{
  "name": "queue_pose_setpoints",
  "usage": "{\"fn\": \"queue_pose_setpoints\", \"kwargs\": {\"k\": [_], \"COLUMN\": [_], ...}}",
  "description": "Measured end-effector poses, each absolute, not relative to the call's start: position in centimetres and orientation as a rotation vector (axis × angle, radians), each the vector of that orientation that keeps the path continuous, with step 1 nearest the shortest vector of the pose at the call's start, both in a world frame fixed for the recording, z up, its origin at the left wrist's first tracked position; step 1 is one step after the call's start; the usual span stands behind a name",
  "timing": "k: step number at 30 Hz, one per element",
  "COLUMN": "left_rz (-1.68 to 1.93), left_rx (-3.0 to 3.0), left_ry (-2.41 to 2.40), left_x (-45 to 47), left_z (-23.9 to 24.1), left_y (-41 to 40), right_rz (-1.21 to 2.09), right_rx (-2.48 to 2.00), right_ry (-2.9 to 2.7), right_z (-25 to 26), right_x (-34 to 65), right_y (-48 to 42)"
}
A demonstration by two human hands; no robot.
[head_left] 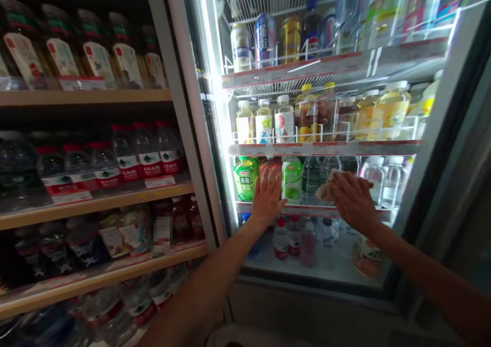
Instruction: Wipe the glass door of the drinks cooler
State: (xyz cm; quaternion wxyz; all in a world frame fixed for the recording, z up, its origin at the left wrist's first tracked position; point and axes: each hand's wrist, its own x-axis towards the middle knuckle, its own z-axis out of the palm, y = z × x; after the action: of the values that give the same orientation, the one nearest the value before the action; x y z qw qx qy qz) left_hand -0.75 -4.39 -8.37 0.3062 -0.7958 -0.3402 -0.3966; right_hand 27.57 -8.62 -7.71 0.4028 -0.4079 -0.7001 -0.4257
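My left hand (267,196) lies flat with its fingers stretched out, seemingly against the glass door (326,252) of a lit drinks fridge. It covers part of a red-labelled bottle (270,166) behind the glass, between a green bottle (245,178) and a lighter green-labelled bottle (292,179). Under my right hand (355,201) is a crumpled pale cloth (327,189), which the fingers press to the glass further right. Part of the cloth is hidden beneath the palm. Clear water bottles (393,181) stand behind the glass beyond that hand.
Above, fridge shelves hold cans (265,40) and juice bottles (284,119). Small bottles (281,239) and a round container (367,257) stand at the fridge bottom. To the left, an open wooden shelf unit (95,204) carries rows of bottles (148,150). A metal frame post (180,107) divides the two.
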Motion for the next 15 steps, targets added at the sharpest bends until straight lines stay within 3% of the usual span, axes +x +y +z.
{"fn": "queue_pose_setpoints", "kwargs": {"k": [6, 11, 15], "left_rz": [-1.09, -1.118, -1.115], "left_rx": [-2.075, -2.039, -2.015], "left_ry": [-0.802, -0.772, -0.744], "left_x": [-1.2, -1.3, -1.5], "left_z": [-9.2, -9.3, -9.3], "left_y": [-4.1, -3.9, -3.9], "right_rz": [-1.149, -1.214, -1.145], "right_rx": [-1.103, -1.074, -1.168], "right_ry": [-1.126, -1.765, -1.094], "right_z": [-7.4, -8.7, -8.5], "right_x": [26.1, 25.9, 27.3], "right_y": [-8.0, -8.0, -7.9]}}
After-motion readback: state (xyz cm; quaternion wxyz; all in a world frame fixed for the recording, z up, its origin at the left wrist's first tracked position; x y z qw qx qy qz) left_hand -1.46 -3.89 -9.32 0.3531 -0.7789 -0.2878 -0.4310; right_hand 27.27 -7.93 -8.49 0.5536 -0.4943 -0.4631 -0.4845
